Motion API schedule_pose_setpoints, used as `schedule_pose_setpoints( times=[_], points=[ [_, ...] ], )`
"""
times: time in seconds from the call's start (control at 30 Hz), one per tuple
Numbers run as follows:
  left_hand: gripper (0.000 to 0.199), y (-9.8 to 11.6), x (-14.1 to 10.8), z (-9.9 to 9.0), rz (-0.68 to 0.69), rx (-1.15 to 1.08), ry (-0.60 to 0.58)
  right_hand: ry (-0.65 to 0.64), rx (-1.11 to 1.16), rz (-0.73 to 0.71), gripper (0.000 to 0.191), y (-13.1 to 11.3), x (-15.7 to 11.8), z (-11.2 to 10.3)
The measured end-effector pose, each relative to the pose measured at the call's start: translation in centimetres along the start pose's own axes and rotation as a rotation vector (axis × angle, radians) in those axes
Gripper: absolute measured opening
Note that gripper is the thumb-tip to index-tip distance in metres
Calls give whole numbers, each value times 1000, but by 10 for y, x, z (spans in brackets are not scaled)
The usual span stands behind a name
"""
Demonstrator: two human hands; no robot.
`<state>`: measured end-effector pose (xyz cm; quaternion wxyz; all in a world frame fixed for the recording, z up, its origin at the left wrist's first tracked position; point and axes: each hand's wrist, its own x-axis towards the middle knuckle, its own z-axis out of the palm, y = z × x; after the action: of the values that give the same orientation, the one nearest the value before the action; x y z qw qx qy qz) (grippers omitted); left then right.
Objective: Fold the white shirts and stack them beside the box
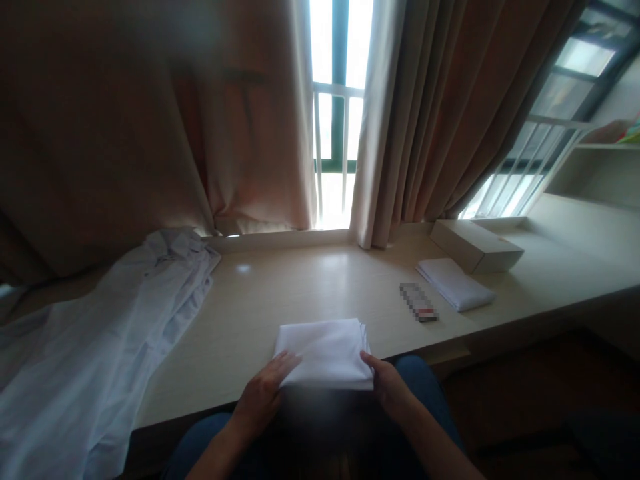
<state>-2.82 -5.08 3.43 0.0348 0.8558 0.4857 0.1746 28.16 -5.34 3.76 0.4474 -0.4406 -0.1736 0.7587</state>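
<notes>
In the head view, your left hand lies over the near left corner of a folded white cloth, fingers stretched across its top; you cannot tell whether it is gripping or only resting. Your right hand holds the right edge, thumb on top and the other fingers mostly hidden. The cloth sits at the near edge of the pale table, right in front of you, its layers showing at the right side.

To the right, near the wall below the window, stands a pale box. Its top looks closed, so you cannot see what is in it, and no writing can be read on it. Just beside it, on the near side, lies a second folded white cloth. Left of that is a small flat item with a red patch near one end; it is pixelated, so any label is unreadable.

At the far right, an open shelf compartment shows nothing you can make out inside, and something red and green lies on top. On your left, a large crumpled white fabric spreads over the table and hangs past its near edge.
</notes>
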Motion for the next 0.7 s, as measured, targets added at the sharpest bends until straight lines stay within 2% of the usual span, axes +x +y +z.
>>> schedule_pose_setpoints(
  times=[0.1,0.17,0.27,0.33,0.4,0.47,0.57,0.63,0.7],
  points=[
    [91,9,2,-6,53,178,-3,-42,11,-82,33,-10,-4,12],
    [88,20,1,-4,70,267,45,-47,66,-72,26,-17,-6,22],
    [75,40,1,6,81,286,139,-45,201,-4,23,-23,-10,35],
    [70,50,5,12,55,222,200,-71,272,30,23,-27,-15,44],
    [63,55,13,11,-7,91,231,-96,292,46,19,-32,-21,53],
    [50,56,25,-2,-94,-95,194,-128,281,40,15,-42,-28,62],
    [28,57,48,-37,-245,-439,35,-245,186,-7,25,-66,-39,76],
    [26,59,64,-63,-325,-714,-88,-334,102,-72,36,-85,-46,85],
    [34,64,75,-83,-378,-997,-200,-350,39,-167,38,-102,-52,90]
  ],
)
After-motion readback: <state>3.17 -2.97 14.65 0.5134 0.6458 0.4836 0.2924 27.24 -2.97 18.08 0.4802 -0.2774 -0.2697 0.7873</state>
